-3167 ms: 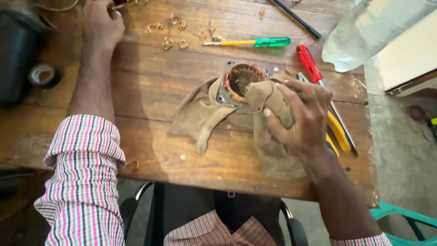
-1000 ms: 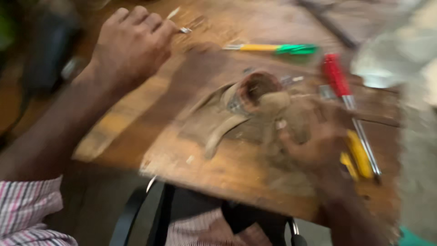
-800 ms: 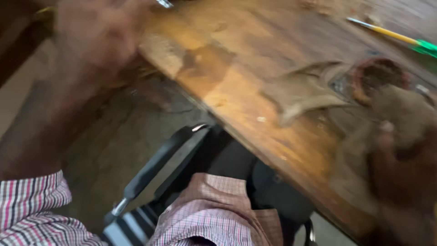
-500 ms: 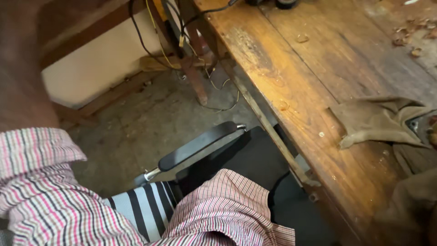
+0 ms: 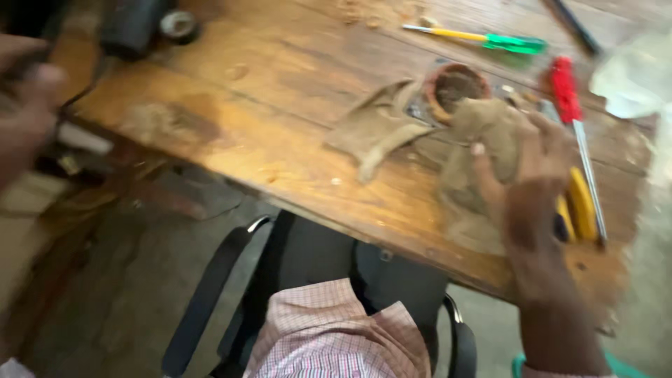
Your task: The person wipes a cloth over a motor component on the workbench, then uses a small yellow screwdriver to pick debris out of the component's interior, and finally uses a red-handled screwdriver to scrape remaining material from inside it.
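My right hand presses and grips a brown cloth on the wooden table. The cloth is bunched against a round metal part with copper windings, which sits just beyond my fingers. My left hand is blurred at the far left, off the table's edge and away from the cloth. I cannot make out whether it holds anything. The whole view is smeared by motion.
A green and yellow screwdriver lies at the back. A red-handled screwdriver and a yellow-handled tool lie right of my hand. A black box and a tape roll sit far left. A dark chair stands under me.
The view swung down to the floor on the left and has come back to the table. My left hand left the tabletop and is now off its left edge. My right hand stayed on the cloth.
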The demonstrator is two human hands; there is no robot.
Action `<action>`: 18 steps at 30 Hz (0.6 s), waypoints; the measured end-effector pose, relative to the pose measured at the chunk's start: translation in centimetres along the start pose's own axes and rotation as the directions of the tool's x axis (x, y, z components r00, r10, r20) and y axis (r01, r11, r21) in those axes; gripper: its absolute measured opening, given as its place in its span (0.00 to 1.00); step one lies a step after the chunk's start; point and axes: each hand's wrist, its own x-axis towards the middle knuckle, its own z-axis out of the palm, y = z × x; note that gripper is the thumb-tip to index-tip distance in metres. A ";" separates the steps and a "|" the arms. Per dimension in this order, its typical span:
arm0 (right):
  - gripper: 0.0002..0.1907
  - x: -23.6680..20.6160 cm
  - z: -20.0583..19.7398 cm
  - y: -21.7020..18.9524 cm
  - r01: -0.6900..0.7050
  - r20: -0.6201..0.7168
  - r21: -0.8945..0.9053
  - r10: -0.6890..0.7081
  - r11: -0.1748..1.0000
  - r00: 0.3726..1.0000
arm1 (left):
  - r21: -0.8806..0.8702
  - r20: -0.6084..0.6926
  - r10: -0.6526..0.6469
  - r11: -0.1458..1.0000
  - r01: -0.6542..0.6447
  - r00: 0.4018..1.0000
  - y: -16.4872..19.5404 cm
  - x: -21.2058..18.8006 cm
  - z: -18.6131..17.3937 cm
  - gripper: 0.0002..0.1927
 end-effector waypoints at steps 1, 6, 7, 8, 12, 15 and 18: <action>0.25 0.2 -0.1 -0.1 -0.018 -0.003 0.018 0.018 1.000 1.000 | -0.067 -0.012 0.075 0.995 -0.076 0.997 2.3 1.9 0.9 0.11; 0.27 1.1 -0.6 -0.7 -0.023 -0.110 0.138 0.039 0.990 0.993 | -0.355 -0.111 0.360 0.856 -0.376 0.926 14.2 11.3 5.9 0.13; 0.28 1.2 -0.7 -0.7 0.007 -0.134 0.110 0.008 0.994 0.991 | -0.397 -0.120 0.365 0.835 -0.382 0.923 16.3 13.3 7.4 0.11; 0.29 1.4 -0.8 -0.7 0.038 -0.157 0.079 -0.026 0.996 0.987 | -0.437 -0.130 0.370 0.811 -0.388 0.920 18.5 15.5 8.9 0.10; 0.29 1.7 -0.5 -0.4 0.078 -0.180 0.036 -0.070 0.996 0.981 | -0.481 -0.245 0.341 0.770 -0.419 0.907 24.9 24.5 15.5 0.10; 0.30 2.3 0.0 0.6 0.060 -0.167 0.059 -0.049 0.996 0.985 | -0.586 -0.211 0.276 0.731 -0.348 0.937 29.9 31.6 19.8 0.10; 0.30 2.6 0.1 1.8 0.085 -0.178 0.064 -0.073 0.994 0.981 | -0.710 -0.054 0.117 0.694 -0.120 0.992 35.7 36.7 23.6 0.11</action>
